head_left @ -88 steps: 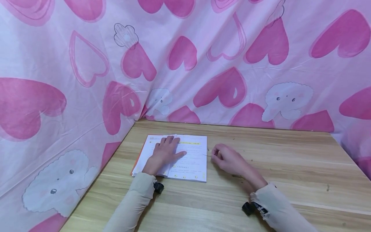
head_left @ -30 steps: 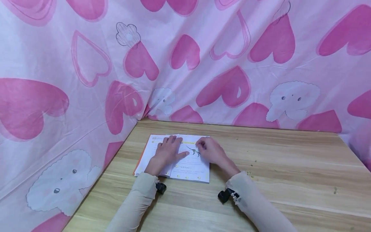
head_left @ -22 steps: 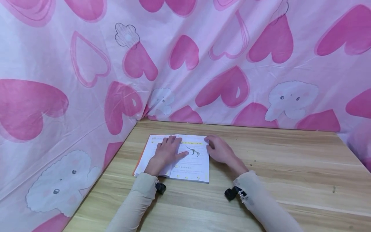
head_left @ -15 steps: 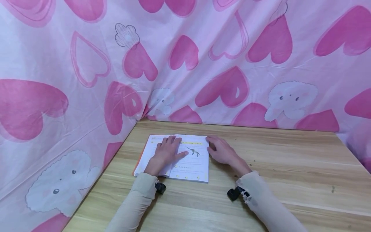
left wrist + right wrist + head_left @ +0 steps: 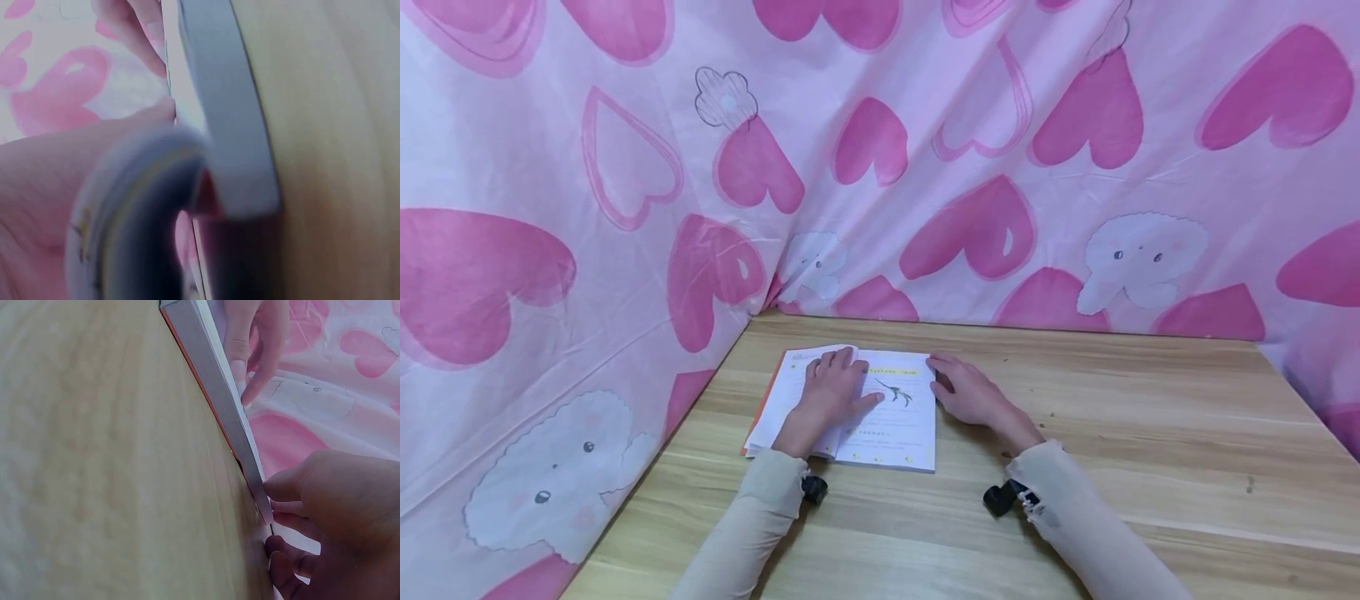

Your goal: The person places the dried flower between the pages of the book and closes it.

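An open book point(image 5: 887, 442) with an orange cover edge lies on the wooden table. My left hand point(image 5: 827, 400) lies across its gutter, fingers spread and pressing the pages. A thin green plant sprig point(image 5: 897, 392) rests on the right page, just right of my left thumb. My right hand point(image 5: 973, 396) is at the book's upper right edge. In the right wrist view its thumb point(image 5: 284, 486) touches the page side, with the other fingers curled at the edge below. The left wrist view shows the page block point(image 5: 231, 112) and a blurred, curved page point(image 5: 119, 200).
A pink heart-patterned cloth point(image 5: 970, 125) hangs behind and to the left of the table point(image 5: 1150, 467). Small dark specks are scattered on the tabletop to the right. Black wrist cameras sit below both hands.
My right hand has carried the sprig from the table onto the right page and let go of it. It has drawn back to the book's right edge. My left hand has stayed put.
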Motion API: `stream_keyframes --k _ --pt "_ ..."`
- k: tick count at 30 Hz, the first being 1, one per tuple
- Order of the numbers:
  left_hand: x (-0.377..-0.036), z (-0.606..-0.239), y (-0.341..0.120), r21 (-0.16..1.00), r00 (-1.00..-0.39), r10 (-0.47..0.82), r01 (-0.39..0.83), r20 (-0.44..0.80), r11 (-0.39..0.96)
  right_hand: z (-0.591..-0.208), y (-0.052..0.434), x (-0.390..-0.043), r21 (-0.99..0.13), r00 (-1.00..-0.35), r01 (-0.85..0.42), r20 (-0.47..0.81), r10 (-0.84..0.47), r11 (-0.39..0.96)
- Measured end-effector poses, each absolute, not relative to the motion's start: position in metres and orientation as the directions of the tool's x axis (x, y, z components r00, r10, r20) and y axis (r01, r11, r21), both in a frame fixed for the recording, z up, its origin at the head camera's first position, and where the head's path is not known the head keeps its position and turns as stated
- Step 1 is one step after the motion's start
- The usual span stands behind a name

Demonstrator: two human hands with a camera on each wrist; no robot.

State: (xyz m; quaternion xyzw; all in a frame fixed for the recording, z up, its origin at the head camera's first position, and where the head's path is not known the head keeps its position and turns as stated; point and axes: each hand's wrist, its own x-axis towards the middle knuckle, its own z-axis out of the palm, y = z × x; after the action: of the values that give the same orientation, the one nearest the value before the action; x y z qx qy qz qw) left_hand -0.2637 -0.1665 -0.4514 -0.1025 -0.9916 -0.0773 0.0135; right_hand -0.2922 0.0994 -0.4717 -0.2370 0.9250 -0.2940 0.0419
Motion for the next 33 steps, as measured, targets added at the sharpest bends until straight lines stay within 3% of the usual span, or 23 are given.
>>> stream_keyframes --k 4,8,12,16,33 --pt "-0.258 -0.447 -0.151 0.116 -0.971 0.214 0.226 0.11 0.967 -0.472 0.1 -0.291 -0.571 -0.885 -0.412 0.063 -0.462 0.711" --pt "-0.245 -0.439 -0.13 0.102 -0.929 0.338 0.355 0.153 0.929 -0.472 0.101 -0.29 -0.57 -0.883 -0.418 0.075 -0.463 0.707" --pt "-0.231 -0.432 -0.115 0.251 -0.874 0.484 0.477 0.038 0.842 -0.472 0.101 -0.291 -0.56 -0.882 -0.426 0.082 -0.464 0.71" --pt "-0.225 -0.431 -0.112 0.399 -0.83 0.549 0.472 -0.099 0.786 -0.473 0.098 -0.291 -0.561 -0.888 -0.409 0.062 -0.456 0.72" --pt "-0.227 -0.431 -0.112 0.441 -0.826 0.541 0.432 -0.156 0.787 -0.47 0.099 -0.289 -0.572 -0.903 -0.365 0.024 -0.43 0.735"
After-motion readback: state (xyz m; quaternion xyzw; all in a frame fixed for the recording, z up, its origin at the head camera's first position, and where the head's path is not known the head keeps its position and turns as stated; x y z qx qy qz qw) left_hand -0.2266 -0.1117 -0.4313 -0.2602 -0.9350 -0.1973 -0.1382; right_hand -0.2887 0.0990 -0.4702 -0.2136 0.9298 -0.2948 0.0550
